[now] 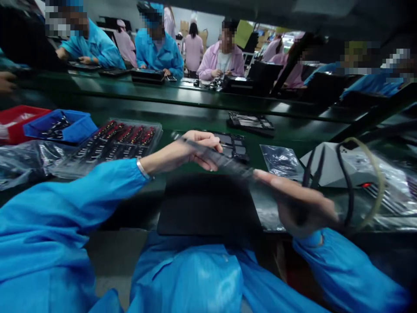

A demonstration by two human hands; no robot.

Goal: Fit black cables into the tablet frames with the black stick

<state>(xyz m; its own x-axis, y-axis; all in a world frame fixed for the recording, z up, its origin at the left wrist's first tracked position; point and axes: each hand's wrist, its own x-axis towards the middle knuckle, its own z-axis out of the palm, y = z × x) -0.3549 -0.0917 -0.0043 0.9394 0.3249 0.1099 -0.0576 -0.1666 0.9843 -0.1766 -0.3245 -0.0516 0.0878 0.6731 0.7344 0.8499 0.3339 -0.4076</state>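
Observation:
Both my hands are raised above the bench with a long, thin dark bar-shaped thing (233, 164) stretched slantwise between them. Motion blurs it, so its exact kind cannot be told. My left hand (195, 150) has its fingers curled about the upper left end. Lower on the right, my right hand (301, 202) is smeared by motion but wraps the other end, thumb pointing along it. Below them a flat black panel (208, 204) lies at the bench's front edge. Just behind my left hand is a dark frame with grey rectangular cells (239, 148).
At left stand a red bin (24, 115), a blue bin (60, 124) with small dark parts, and a clear tray (156, 132) of red and black parts. At right are a plastic bag (282, 161) and a pale box (329, 163) with looping cables. Co-workers sit across the line.

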